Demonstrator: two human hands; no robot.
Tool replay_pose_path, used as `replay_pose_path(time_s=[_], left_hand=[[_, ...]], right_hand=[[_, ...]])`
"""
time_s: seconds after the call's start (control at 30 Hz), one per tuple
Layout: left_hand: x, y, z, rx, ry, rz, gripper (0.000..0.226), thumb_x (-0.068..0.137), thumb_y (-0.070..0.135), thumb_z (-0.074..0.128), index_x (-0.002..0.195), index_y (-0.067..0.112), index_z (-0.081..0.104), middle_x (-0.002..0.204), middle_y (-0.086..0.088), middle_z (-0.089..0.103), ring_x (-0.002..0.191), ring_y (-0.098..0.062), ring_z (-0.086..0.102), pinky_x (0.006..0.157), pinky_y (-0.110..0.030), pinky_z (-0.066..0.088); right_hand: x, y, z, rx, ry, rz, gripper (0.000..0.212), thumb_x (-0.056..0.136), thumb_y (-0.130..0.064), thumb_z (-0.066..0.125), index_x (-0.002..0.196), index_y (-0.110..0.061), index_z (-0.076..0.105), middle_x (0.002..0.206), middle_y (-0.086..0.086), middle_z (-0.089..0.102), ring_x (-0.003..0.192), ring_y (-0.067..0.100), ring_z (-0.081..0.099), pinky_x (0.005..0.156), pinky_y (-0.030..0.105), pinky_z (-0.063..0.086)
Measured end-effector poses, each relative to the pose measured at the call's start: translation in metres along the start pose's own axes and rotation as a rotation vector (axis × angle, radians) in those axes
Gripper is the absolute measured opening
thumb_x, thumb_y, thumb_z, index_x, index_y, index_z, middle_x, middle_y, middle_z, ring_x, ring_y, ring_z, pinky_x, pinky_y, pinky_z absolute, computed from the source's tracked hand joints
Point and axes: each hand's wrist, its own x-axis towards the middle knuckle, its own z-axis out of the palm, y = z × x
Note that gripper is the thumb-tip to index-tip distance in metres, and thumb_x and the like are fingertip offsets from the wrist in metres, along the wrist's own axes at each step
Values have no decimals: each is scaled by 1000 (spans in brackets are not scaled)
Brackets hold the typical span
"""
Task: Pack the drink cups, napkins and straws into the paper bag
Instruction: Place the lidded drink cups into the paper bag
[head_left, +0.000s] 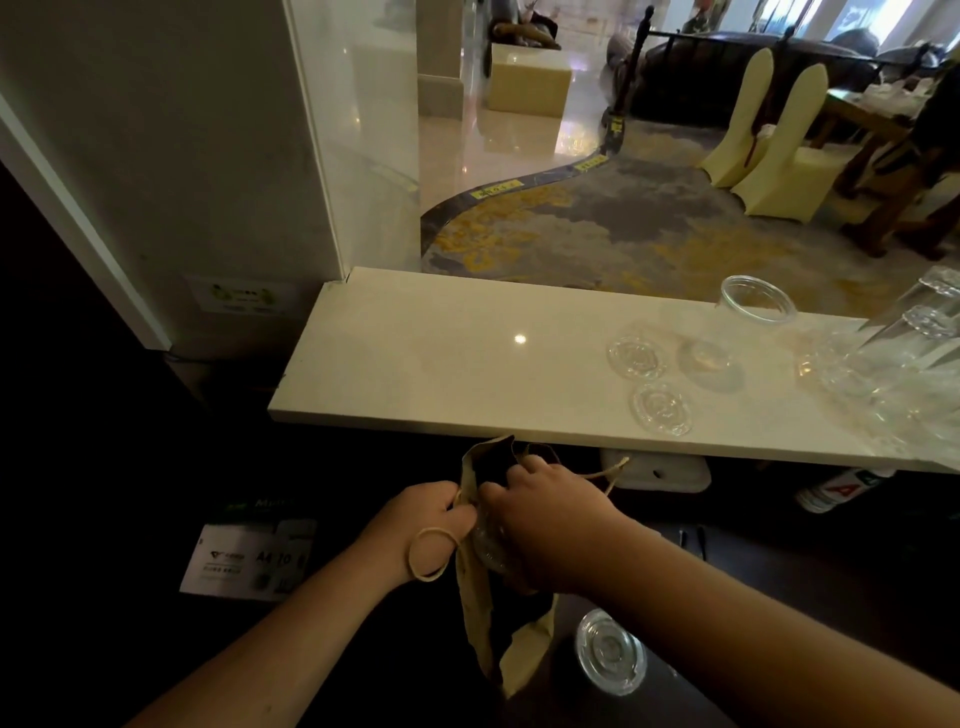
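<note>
Paper bag (475, 597) upright below near edge of bench (415, 358), mouth open. Left hand (434, 512) pinches bag's left rim — handle loop hangs by wrist. Right hand (545, 512) grips clear cup (491, 540) at bag mouth. Lidded cup (610, 652) near right. Two lids (636, 358) and open cup (727, 332) on bench, far right.

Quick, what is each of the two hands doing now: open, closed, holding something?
Left hand: closed, gripping the paper bag at its rim.
Right hand: at the bag's mouth, curled over a clear cup; a firm grip cannot be told.
</note>
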Motion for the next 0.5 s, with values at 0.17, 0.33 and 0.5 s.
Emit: replay_pose_path(time_s=[0.17,0.33,0.5], left_hand=[[2,1,-1,36,-9,18,46,75,54,51,77,9,58,87,-17,69,86,-39,66,76,-55,55],[5,-2,3,33,12,4,48,69,57,47,73,10,54,85,-17,68,73,-28,61,65,-42,48],[8,0,7,47,-8,2,31,76,52,47,65,23,48,73,-3,58,69,-19,53,65,-34,41]], right_hand=[[8,3,12,190,-117,102,72,84,-40,77,142,-18,42,125,12,56,115,32,54,89,43,51],[28,9,20,297,-154,251,76,81,-37,80,143,-15,41,123,13,57,111,34,58,87,44,55],[56,3,42,309,-165,231,61,87,-34,73,137,-10,47,120,13,60,106,32,62,87,44,56]])
